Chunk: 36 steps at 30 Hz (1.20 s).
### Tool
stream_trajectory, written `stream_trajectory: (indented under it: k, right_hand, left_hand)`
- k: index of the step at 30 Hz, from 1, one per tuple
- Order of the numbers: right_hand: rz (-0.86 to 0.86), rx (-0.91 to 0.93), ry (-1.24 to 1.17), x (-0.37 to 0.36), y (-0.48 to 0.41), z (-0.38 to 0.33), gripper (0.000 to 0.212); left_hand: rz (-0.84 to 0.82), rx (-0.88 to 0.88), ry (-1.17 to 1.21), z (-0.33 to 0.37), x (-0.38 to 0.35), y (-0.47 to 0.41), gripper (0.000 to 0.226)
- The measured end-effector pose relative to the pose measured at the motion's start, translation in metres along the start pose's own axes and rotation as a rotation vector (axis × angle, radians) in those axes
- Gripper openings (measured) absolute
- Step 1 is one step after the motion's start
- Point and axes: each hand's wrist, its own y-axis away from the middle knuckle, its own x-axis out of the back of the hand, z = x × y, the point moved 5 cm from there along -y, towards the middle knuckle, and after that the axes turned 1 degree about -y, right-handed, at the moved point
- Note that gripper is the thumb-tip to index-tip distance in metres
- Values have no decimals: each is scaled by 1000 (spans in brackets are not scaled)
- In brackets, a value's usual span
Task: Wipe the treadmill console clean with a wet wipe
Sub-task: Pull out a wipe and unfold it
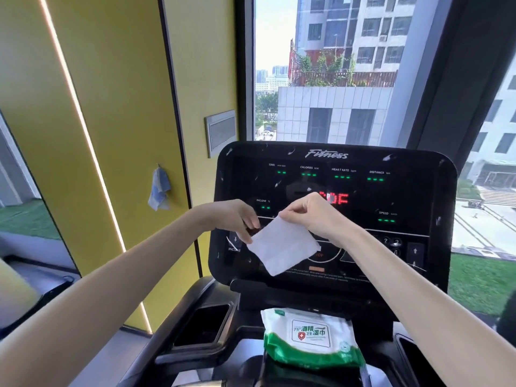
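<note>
**A:** What are the hands doing?

**B:** Both are raised in front of the treadmill console point(335, 213). The left hand point(237, 217) pinches one upper corner of a white wet wipe point(283, 244) between thumb and fingertips. The right hand point(310, 215) pinches the top edge, close beside the left, with its fingers curled down over the cloth.

**A:** So neither is open?

**B:** No, each is closed on the wipe. The sheet hangs below and between them, spread out and tilted, its lowest corner pointing down toward the console's bottom edge.

**A:** Is the wipe touching the console?

**B:** I cannot tell. It hangs in front of the button panel, covering part of the round stop control, but contact is not clear.

**A:** And the console itself?

**B:** Black, directly behind the hands, with white specks and smears scattered across its face. Green dashes glow above the hands, and red characters show just right of the right hand's knuckles.

**A:** Anything below the hands?

**B:** A green and white wipes pack point(311, 337) lies flat under the console, nearer the person than the hands, between the two forearms. A dark cup holder point(202, 325) sits to the left of it, beneath the left forearm.

**A:** Off to the left side?

**B:** A blue cloth point(159, 188) hangs on the yellow wall point(117, 107), well apart from the left hand.
</note>
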Motion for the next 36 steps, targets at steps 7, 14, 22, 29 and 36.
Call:
stream_trajectory:
  k: [7,14,22,29,36]
  right_hand:
    - [-52,-67,-99,4,6,13,20]
    - [93,-465,-1273,-12,21,57,57]
    - [13,-517,-1246,-38,24,58,55]
    - [73,-420,-939,-34,18,52,32]
    - [31,-137,-822,-15,14,37,22]
  left_hand:
    - [-128,-224,394,26,-36,-12,28]
    - [-85,-270,1000,37,-28,-11,18]
    - [174,-26,1175,7,-35,-19,27]
    - [172,-188,990,11,-26,-5,29]
    - [226,-350,859,7,-10,10,23]
